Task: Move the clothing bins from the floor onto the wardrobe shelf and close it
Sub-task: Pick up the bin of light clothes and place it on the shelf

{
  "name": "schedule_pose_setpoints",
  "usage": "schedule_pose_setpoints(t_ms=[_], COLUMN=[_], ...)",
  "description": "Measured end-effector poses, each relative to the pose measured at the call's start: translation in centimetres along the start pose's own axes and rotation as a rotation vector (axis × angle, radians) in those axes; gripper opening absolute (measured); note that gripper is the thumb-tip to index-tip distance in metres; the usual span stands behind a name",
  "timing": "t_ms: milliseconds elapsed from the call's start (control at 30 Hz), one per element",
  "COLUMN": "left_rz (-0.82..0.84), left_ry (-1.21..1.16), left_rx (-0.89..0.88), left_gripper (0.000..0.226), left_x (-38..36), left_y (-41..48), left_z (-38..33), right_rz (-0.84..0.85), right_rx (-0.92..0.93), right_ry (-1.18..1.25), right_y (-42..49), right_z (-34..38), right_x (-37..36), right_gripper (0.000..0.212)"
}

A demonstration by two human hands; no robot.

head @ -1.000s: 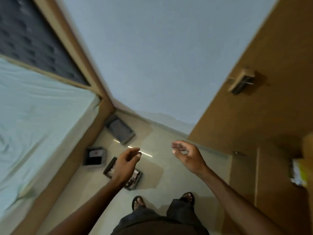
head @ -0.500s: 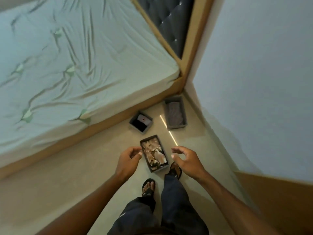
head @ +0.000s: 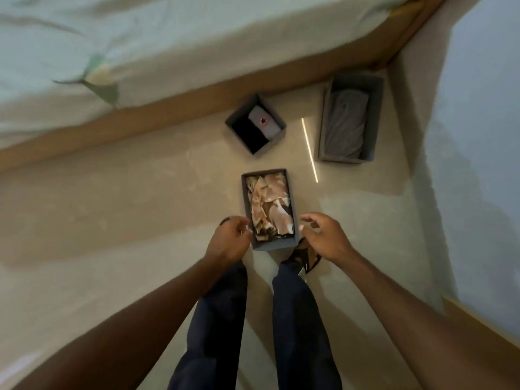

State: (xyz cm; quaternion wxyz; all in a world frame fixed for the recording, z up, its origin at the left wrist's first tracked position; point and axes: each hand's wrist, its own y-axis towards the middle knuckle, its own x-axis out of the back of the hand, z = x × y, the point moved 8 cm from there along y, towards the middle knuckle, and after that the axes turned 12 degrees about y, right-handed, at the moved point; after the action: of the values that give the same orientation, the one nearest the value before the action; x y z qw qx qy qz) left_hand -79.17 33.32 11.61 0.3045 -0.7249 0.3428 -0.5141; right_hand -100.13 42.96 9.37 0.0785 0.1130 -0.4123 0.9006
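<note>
Reaching with both hands unclenched and empty, left grip [head: 229, 237] and right grip [head: 323, 235] flank the nearest bin [head: 268, 209], whose soft walls might buckle and spill clothes [head: 267, 204] if squeezed unevenly.

The floor [head: 126, 220] looks like smooth, glossy stone or tile; a thin bright streak of light reflects off it beyond the right hand [head: 323, 237]. Between the hands sits a bin [head: 270, 244] of matt grey fabric, filled with crumpled, faintly shiny pale cloth [head: 267, 206]. Two more matt grey fabric bins [head: 323, 122] lie farther out, holding soft folded cloth. The bed [head: 112, 38] wears a wrinkled, matt sheet over a smooth wooden frame [head: 168, 108]. The wall [head: 478, 108] is matt painted plaster.
</note>
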Motion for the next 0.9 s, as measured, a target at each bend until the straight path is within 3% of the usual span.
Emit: schedule_pose_setpoints(t_ms=[267, 367, 467, 533, 600, 700, 900], left_rz=[0.109, 0.184, 0.203, 0.178, 0.164, 0.15, 0.132], left_ry=[0.1, 0.081, 0.062, 0.055, 0.064, 0.063, 0.091], left_rx=[0.049, 0.047, 0.08, 0.093, 0.107, 0.015, -0.158], left_gripper=[0.034, 0.042, 0.03, 0.04, 0.049, 0.029, 0.038], left_x=[-10.7, -13.2, -15.3, -16.2, -15.9, -12.6, -5.3], left_y=[15.8, 18.9, 21.2, 22.6, 22.5, 18.9, 9.9], left_z=[6.9, 7.9, 9.1, 10.5, 10.7, 6.6, -0.5], right_rz=[0.01, 0.021, 0.034, 0.002, -0.032, -0.071, -0.139], right_rx=[-0.052, -0.074, -0.079, -0.075, -0.081, -0.07, 0.018], right_ry=[-0.111, -0.134, -0.175, -0.19, -0.172, -0.124, -0.093], right_y=[13.8, 16.7, 18.8, 19.1, 18.7, 16.6, 7.1], right_z=[-12.9, -14.8, -16.0, -16.1, -15.6, -13.6, -6.3], right_x=[-7.8, -9.5, -10.9, -10.9, -10.4, -8.6, -2.5], right_gripper=[0.04, 0.048, 0.051, 0.05, 0.051, 0.053, 0.057])
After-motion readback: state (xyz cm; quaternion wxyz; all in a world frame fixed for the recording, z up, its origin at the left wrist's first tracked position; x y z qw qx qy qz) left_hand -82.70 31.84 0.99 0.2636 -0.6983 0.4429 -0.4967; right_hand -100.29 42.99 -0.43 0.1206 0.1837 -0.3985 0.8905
